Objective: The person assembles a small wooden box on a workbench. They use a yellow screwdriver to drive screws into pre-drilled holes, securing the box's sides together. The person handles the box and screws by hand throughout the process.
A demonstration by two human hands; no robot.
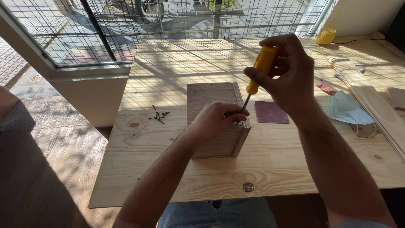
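Observation:
A small plywood box (pixel 210 96) lies on the pale wooden table (pixel 168 169). My left hand (pixel 217 119) rests on the box's near right top edge, fingers curled around the tip of the screwdriver shaft. My right hand (pixel 287 76) is shut on the yellow-handled screwdriver (pixel 259 67), held nearly upright, tilted slightly right, with its tip at the box's right edge. Whatever sits under the tip is hidden by my left fingers.
Several dark screws (pixel 158 115) lie left of the box. A dark red sandpaper square (pixel 271 112) lies right of it. A blue face mask (pixel 346 109), wooden planks (pixel 371 99) and a yellow object (pixel 327 34) are at the right. A wire-grid window (pixel 168 17) stands behind.

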